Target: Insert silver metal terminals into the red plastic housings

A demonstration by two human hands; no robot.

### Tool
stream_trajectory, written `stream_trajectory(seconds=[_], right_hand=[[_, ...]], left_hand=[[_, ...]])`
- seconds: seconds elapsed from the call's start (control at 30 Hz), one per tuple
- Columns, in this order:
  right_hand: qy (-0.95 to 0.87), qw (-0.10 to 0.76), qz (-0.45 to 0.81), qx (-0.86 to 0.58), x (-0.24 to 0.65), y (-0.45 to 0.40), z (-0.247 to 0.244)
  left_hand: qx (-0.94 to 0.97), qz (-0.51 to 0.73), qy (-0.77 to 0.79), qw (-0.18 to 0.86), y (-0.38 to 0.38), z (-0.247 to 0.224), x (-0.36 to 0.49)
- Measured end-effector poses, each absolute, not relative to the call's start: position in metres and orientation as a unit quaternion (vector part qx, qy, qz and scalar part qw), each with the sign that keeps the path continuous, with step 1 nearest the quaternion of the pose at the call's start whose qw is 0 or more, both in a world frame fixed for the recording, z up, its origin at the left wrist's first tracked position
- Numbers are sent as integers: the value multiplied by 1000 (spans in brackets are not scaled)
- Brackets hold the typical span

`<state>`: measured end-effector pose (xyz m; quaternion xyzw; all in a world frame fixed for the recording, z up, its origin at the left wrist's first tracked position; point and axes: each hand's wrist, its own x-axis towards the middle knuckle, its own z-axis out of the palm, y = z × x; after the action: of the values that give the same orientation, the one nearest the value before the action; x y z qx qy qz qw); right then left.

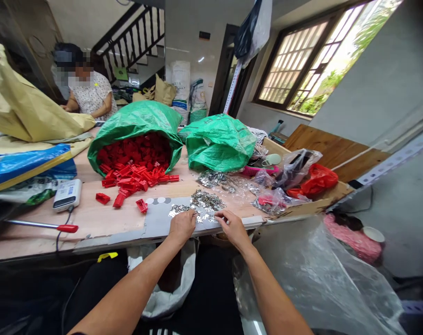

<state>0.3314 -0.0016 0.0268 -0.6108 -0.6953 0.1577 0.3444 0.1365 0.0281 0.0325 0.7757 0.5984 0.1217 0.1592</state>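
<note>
Both hands rested at the near edge of the metal pieces (pixel 205 204); left hand (pixel 182 225) curled, right hand (pixel 232 226) pinching among them, grip contents unclear.

No legible text: only blurred print on the white device (pixel 67 194) and distant sacks (pixel 181 80).

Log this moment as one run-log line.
left hand: on small metal pieces | right hand: pinching among them | red plastic parts: spilling from green sack | surface: table
</note>
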Motion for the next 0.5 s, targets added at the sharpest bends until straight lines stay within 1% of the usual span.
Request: stream_trajectory(seconds=[0.2, 0.27, 0.37, 0.43, 0.5], right_hand=[[-661, 390, 203, -608, 314, -33, 18], [-646, 394, 242, -607, 308, -41, 15], [-655, 396, 303, -568, 296, -51, 11], [-658, 412, 309, -549, 288, -56, 9], [-650, 442, 309, -534, 280, -58, 6]], left_hand=[[787, 158, 572, 166, 23, 47, 132], [802, 180, 545, 166, 14, 58, 131], [831, 214, 483, 173, -6, 73, 135], [847, 292, 396, 201, -19, 78, 139], [839, 352, 357, 210, -28, 79, 142]])
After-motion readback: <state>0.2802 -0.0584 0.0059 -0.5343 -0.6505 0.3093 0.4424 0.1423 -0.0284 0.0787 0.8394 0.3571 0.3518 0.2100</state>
